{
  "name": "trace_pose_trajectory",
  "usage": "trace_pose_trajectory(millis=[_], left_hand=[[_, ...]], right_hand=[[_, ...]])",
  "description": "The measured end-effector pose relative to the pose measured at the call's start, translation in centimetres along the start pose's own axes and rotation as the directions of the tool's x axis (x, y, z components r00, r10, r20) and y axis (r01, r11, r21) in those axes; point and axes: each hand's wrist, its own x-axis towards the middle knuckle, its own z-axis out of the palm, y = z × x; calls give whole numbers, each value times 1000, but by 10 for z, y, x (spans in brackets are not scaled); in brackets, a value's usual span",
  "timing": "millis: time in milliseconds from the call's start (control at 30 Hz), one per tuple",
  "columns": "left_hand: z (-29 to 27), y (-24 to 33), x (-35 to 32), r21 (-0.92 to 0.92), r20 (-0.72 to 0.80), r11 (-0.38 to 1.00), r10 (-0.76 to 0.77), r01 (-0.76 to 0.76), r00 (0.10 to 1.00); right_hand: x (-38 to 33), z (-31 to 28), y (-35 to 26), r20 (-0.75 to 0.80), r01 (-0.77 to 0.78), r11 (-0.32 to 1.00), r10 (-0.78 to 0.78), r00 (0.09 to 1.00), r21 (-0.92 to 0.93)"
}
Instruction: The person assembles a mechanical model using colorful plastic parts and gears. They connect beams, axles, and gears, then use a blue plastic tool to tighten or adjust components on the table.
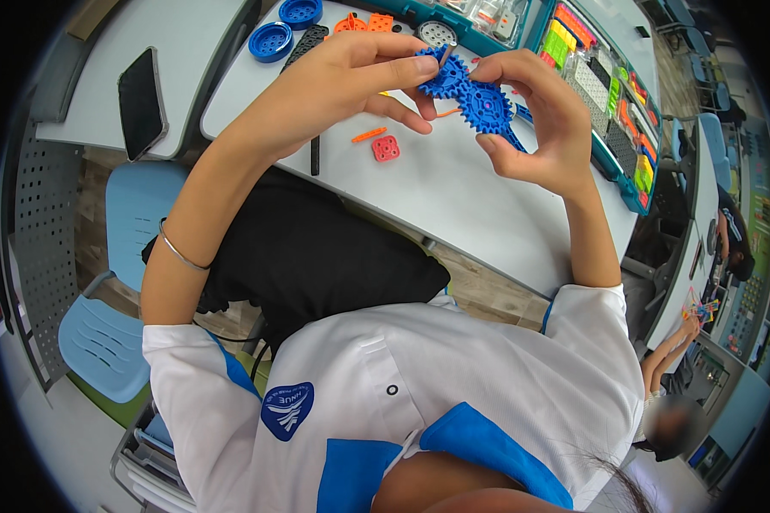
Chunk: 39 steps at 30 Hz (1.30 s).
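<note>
Two blue toothed gears meet edge to edge above the table. My left hand pinches the left blue gear between thumb and fingers; a short grey axle stands out of it. My right hand curves round the right blue gear, thumb and fingertips at its edge, with a blue strip-like part at its lower side. A small pink spot shows at that gear's centre. Below them on the table lie a red square plate and a thin orange piece.
Blue wheel rims, orange parts and a grey round wheel lie at the back. A teal-edged kit case with colourful bricks stands at the right. A phone rests on the left table. Another person sits at far right.
</note>
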Motion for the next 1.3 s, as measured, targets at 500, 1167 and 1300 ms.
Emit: trace_pose_trajectory(millis=[500, 1167, 1300], left_hand=[[20, -8, 0, -65, -86, 998, -20, 15, 996], [21, -6, -2, -99, -426, 994, -12, -33, 905], [32, 31, 14, -276, -466, 941, -308, 194, 829]], right_hand=[[-9, 25, -6, -80, -6, 943, -22, 997, -334], [-13, 6, 0, 81, -343, 888, 384, 920, -305], [-23, 24, 4, 301, -384, 871, 471, 829, -305]])
